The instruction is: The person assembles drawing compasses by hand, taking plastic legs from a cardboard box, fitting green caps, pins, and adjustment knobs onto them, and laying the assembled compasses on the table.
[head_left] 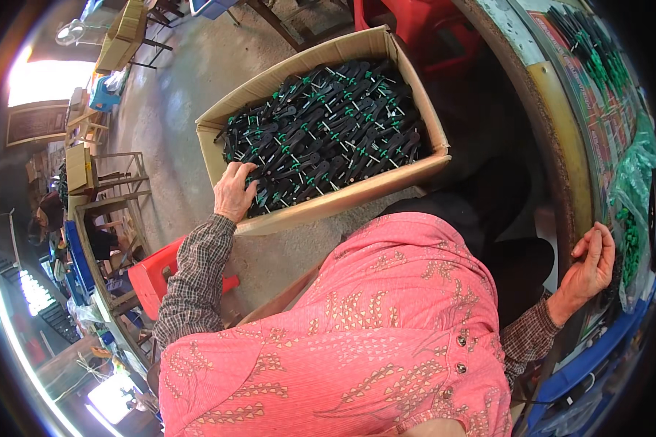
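Note:
A cardboard box (328, 202) in front of me is filled with black plastic parts (321, 127) that carry green pieces and thin pale pins. At the box's near left corner, my left hand (233, 191) reaches over the rim. Its thumb and fingers are apart, and the fingertips touch the black parts at the edge of the heap. My right hand (592, 264) hovers at the edge of the workbench (561, 138) on the right. The fingers there are loosely bent, and nothing shows between them. Close to it lies a clear greenish plastic bag (634, 175) with green pieces (629, 237) inside.
More black parts with green ends (594, 54) lie at the bench's far end. A blue tray (598, 349) sits at the near right. On the floor stand a red stool (157, 273) beside my left arm and red plastic seats (430, 29) beyond the box. Wooden benches (113, 175) line the left.

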### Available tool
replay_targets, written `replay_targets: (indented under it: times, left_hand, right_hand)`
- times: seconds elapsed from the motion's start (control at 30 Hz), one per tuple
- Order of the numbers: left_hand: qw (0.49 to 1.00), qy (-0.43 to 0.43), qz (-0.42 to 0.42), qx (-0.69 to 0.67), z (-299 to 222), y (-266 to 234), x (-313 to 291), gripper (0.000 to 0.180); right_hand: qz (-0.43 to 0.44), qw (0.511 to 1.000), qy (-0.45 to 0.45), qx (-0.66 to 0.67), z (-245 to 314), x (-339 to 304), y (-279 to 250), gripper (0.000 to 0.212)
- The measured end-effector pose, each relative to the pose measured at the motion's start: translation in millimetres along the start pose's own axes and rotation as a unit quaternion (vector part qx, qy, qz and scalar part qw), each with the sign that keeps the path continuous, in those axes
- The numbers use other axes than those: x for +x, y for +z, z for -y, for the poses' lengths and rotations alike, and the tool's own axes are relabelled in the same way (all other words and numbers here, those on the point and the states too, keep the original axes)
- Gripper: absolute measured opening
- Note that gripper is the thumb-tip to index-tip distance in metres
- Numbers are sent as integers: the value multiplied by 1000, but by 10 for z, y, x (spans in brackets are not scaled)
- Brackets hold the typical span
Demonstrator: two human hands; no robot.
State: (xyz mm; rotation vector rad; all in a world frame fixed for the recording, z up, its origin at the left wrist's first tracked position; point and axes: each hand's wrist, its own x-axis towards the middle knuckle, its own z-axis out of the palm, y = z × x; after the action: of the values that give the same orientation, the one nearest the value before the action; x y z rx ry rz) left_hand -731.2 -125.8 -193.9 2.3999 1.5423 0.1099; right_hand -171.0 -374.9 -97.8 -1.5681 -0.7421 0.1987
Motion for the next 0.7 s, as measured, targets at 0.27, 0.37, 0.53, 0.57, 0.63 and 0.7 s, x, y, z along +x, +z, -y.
replay_targets:
  times: [0.27,0.37,0.53,0.57,0.63,0.7]
  left_hand:
    - [998,19,-60,-8,-443,94,379,26]
    - [995,47,-79,24,-574,156,498,30]
    - [996,11,-67,55,-679,252,621,31]
    - [996,0,-71,59,-688,278,644,30]
    - [997,-8,-57,49,-641,312,675,30]
    - [999,-14,-35,29,-632,310,683,30]
  right_hand:
    - [0,1000,-7,7,-19,-20,28,17]
    - [1,1000,-5,11,-30,-26,54,16]
    - [-7,1000,-2,5,25,-37,82,15]
    - [-9,1000,-4,1,37,-41,96,15]
    - [-14,1000,-6,-3,48,-48,114,14]
    - [-10,1000,-6,-2,46,-54,124,14]
